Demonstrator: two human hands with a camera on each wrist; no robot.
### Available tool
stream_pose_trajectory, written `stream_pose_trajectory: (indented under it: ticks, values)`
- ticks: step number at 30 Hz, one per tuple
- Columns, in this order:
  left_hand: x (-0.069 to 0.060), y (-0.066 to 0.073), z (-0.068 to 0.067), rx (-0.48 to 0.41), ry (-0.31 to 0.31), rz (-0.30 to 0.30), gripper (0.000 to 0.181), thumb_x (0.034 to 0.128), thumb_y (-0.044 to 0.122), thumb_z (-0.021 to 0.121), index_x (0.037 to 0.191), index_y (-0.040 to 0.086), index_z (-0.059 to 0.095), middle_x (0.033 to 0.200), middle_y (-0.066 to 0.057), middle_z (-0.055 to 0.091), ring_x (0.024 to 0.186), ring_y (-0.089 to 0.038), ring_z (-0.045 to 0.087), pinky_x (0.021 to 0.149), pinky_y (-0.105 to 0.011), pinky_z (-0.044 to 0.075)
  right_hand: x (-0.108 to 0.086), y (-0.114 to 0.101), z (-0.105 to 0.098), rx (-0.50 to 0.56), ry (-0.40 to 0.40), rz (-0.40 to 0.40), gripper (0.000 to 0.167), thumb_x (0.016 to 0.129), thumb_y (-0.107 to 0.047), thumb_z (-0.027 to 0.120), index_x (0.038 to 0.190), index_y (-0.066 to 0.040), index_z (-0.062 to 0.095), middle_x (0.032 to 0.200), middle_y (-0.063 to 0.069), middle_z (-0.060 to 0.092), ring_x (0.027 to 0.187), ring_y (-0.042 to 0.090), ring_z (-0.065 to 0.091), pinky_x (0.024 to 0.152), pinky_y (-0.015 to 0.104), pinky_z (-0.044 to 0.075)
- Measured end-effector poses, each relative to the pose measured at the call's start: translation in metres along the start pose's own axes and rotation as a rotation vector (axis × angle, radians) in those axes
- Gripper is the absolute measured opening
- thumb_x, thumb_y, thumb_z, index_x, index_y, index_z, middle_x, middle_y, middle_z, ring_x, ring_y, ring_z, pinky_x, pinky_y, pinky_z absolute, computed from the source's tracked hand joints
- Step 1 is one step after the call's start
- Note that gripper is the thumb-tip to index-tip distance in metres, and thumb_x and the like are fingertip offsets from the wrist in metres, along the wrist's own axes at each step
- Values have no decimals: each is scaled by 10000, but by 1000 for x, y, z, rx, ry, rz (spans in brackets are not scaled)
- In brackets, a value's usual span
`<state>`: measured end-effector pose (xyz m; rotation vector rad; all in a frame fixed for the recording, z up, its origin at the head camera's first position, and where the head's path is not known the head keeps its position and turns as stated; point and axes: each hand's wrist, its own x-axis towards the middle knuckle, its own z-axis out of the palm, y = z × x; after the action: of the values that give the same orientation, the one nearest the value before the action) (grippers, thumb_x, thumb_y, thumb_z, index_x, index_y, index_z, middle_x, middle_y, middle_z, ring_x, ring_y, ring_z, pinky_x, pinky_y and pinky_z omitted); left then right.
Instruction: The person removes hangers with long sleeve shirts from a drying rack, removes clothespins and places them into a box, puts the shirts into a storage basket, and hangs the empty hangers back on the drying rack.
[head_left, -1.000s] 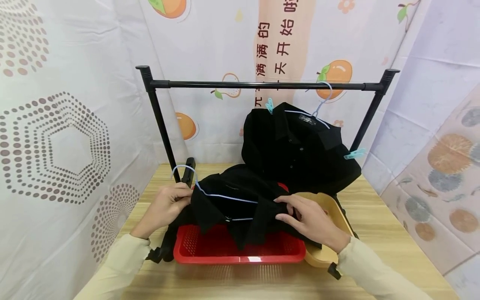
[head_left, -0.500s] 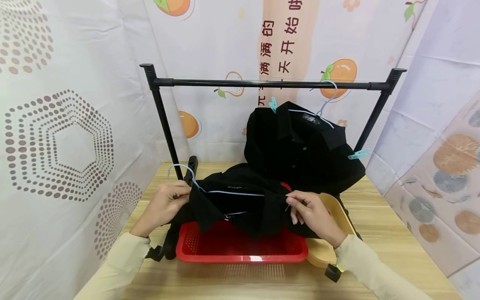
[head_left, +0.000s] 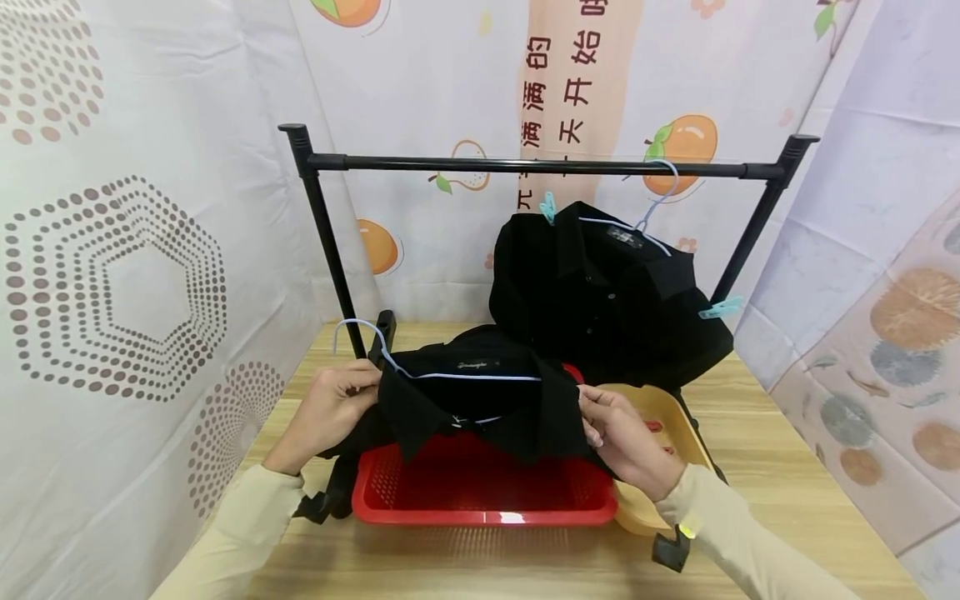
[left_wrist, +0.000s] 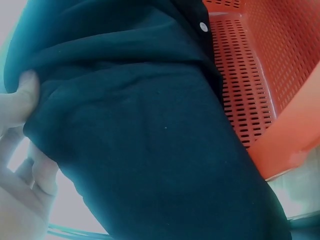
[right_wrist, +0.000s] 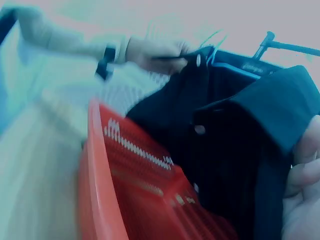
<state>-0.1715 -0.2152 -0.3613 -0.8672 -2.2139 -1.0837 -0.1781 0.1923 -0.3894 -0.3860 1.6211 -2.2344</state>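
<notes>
A black shirt (head_left: pixel 408 408) with a spread collar lies partly over the red basket (head_left: pixel 487 517), and its neck label shows. A thin light-blue hanger (head_left: pixel 480 377) runs inside the neck, its hook rising at the left. My left hand (head_left: pixel 330 408) pinches the cloth at the shirt's left shoulder; in the left wrist view the thumb (left_wrist: pixel 27 92) lies on top of the fabric. At the collar's right side, my right hand (head_left: pixel 622 433) pinches the fabric. In the right wrist view the collar (right_wrist: pixel 280 105) and front buttons show beside my fingers.
A second black shirt (head_left: pixel 600 300) hangs from the black rack rail (head_left: pixel 480 167) at right, with a teal clothespin (head_left: pixel 722 308) on its shoulder and another at its left. A yellow tray (head_left: pixel 637 508) with red items stands beside the basket.
My right hand has shifted slightly right and drawn the collar straighter, so the neck label and hanger bar show more. My left hand keeps its hold at the shoulder.
</notes>
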Motion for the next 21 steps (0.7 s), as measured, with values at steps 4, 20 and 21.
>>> stream_pose_trajectory:
  ticks: [4,20,21]
  values:
    - [-1,-1,0,-6,6,-6,380,820,-189,740,818,189,777,797,90,657,656,-90,544,598,-208,412,4,0,3,109,-15,117,325,1053,8,385,846,-155,575,617,-84,409,539,53,411,601,198,369]
    - [0,-9,3,135,34,22,377,721,-216,775,814,149,796,801,114,680,658,-59,573,596,-179,423,5,-15,4,-1047,183,-363,217,1014,-300,685,1188,-172,690,880,-15,597,670,140,538,584,262,453]
    - [0,-9,3,136,35,21,374,721,-216,777,815,145,797,799,115,678,659,-58,575,598,-181,427,5,-14,6,-1132,175,-420,239,986,-306,724,1188,-184,690,864,-42,590,685,125,539,596,256,451]
